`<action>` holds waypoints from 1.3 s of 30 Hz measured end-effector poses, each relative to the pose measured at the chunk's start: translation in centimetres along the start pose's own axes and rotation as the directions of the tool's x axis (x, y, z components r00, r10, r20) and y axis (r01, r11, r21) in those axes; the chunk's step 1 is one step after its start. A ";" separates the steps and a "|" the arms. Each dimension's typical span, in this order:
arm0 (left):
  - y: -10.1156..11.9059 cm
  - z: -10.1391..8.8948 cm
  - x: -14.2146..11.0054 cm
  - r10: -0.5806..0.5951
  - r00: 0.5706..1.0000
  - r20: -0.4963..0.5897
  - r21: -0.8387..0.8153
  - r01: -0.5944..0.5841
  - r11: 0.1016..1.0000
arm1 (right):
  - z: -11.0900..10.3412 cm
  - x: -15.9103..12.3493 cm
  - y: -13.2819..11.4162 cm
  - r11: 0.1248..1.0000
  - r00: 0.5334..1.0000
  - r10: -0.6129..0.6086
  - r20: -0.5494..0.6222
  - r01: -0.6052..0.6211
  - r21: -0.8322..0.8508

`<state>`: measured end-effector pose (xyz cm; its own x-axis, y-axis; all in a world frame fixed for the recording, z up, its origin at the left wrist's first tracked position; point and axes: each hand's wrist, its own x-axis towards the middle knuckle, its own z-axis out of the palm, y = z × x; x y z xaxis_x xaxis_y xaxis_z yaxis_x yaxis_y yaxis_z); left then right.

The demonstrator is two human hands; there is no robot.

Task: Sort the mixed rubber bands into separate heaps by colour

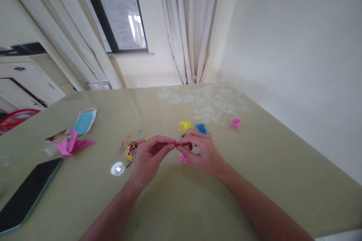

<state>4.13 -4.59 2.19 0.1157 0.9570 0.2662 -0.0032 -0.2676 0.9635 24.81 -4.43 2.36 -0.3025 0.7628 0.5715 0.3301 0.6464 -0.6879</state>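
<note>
My left hand [149,156] and my right hand [202,150] meet fingertip to fingertip above the table. Pinched between them is a small red rubber band [176,145], mostly covered by the fingers. A mixed pile of coloured rubber bands [131,150] lies just left of my left hand, partly hidden by it. Beyond my right hand are a yellow heap of bands [183,125] and a blue heap [201,128]. Some pink bands [184,158] show beneath its fingers, and a bit of black is visible behind its knuckles.
On the left lie a dark-screened tablet or phone [29,192], a pink folded-paper bird [72,144] and a blue face mask [85,121]. A clear cup [225,116] and a pink funnel-like piece [236,123] stand at the right. A wall [305,64] borders the table's right side.
</note>
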 end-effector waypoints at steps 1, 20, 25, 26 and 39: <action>0.1 0.1 -0.1 -0.003 1.000 -0.005 0.000 0.003 1.000 | 0.0 0.0 0.0 1.000 1.000 -0.003 -0.011 0.003 0.003; -2.6 -4.1 1.3 -0.150 0.988 0.025 0.995 -0.009 0.103 | -2.9 0.6 -0.8 0.999 0.985 -0.026 -0.170 0.023 -0.022; -2.6 -4.3 2.0 -0.197 0.980 0.038 0.996 -0.020 0.090 | -4.1 0.9 -0.3 0.998 0.984 -0.032 -0.174 0.023 -0.051; -2.5 -4.3 2.1 -0.197 0.980 0.033 0.995 -0.015 0.094 | -4.7 1.0 0.0 0.997 0.985 -0.012 -0.174 -0.001 -0.074; -2.9 -4.6 2.4 0.027 0.998 -0.051 0.863 0.031 0.504 | -9.9 0.3 4.6 0.767 0.817 0.553 0.165 -0.422 -0.483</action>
<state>-0.15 -0.98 0.12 0.0645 0.9539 0.2930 0.8591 -0.2024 0.4701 35.08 -1.01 3.83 -0.2118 0.9772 0.0125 0.8126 0.1832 -0.5533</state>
